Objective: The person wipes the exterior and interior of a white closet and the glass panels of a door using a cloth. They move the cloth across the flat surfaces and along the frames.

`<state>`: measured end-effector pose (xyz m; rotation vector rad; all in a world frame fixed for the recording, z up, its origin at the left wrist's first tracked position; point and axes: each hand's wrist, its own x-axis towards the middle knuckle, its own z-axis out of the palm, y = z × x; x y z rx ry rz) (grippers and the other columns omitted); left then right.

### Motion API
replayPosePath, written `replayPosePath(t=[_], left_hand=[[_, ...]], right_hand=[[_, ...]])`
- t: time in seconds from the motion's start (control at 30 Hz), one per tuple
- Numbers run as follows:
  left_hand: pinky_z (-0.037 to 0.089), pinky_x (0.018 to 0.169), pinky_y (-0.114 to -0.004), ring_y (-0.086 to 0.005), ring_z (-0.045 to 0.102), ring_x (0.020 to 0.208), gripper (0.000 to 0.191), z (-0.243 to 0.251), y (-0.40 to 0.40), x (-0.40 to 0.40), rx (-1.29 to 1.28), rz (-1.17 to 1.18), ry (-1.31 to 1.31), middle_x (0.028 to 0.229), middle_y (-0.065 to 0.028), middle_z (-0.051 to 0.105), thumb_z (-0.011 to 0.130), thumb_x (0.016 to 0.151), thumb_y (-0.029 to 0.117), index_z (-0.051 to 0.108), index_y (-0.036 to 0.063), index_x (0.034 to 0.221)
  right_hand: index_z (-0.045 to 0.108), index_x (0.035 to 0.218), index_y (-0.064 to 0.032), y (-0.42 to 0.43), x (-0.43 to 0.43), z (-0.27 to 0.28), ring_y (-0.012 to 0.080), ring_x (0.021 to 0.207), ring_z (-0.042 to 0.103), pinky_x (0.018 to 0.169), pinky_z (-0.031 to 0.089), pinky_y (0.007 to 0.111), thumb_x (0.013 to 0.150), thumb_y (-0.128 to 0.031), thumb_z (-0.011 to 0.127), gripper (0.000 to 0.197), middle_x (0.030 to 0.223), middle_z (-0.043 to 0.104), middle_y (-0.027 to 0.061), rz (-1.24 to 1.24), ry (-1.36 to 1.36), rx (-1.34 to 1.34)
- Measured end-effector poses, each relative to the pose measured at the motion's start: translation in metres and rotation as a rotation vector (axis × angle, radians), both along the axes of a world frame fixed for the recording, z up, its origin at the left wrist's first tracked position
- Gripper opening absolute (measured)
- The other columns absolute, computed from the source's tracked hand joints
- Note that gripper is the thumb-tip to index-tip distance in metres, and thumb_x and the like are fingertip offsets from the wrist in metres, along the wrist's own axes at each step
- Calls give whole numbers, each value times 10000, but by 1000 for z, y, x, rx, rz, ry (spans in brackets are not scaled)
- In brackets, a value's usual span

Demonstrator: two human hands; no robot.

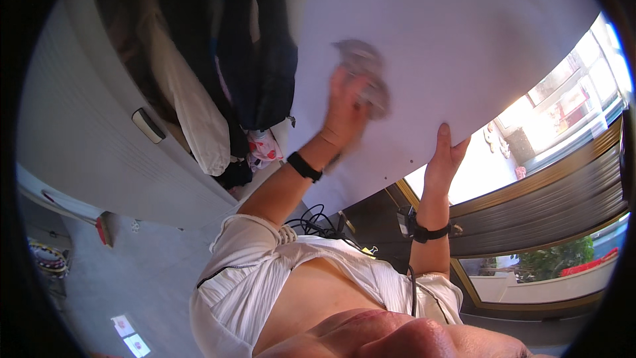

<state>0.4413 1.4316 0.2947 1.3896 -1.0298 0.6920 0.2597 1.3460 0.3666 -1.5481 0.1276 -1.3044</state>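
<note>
My left hand point(348, 99), blurred, is closed on a crumpled grey-brown cloth point(365, 67) and presses it against a large white panel point(422, 25), which looks like a cabinet door. My right hand point(444, 154) grips the lower right edge of that panel, thumb on its near face and fingers partly hidden behind it. A black band is on each wrist. To the left of the panel stands an open wardrobe with dark garments point(268, 59) and a long off-white garment point(184, 84) hanging in it.
Another pale wardrobe door point(89, 124) with a handle point(148, 125) spans the left. Black cables point(318, 223) lie near my chest. Bright windows point(561, 89) and a dark ribbed surface point(541, 209) are at the right. Pale floor point(144, 268) shows at lower left.
</note>
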Motion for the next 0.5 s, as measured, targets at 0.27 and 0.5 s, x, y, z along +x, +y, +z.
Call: replayPosePath(t=[0.27,0.5], left_hand=[[284,1071,-343,-283,392,1215,601,-9,1,126,-401,41,365,1277,-149,391,524,744,-148,396,37,1302],[307,1067,-427,-342,296,1315,658,141,-2,-42,-12,-222,-443,1305,-159,428,650,679,9,440,70,1299]], right_hand=[[432,1194,-14,6,3,-1,127,1012,502,904,393,269,958,-141,525,284,1098,529,68,-65,-19,-140],[395,1287,17,6,0,2,225,1125,476,977,366,351,939,-289,552,489,1227,493,152,-127,114,6]])
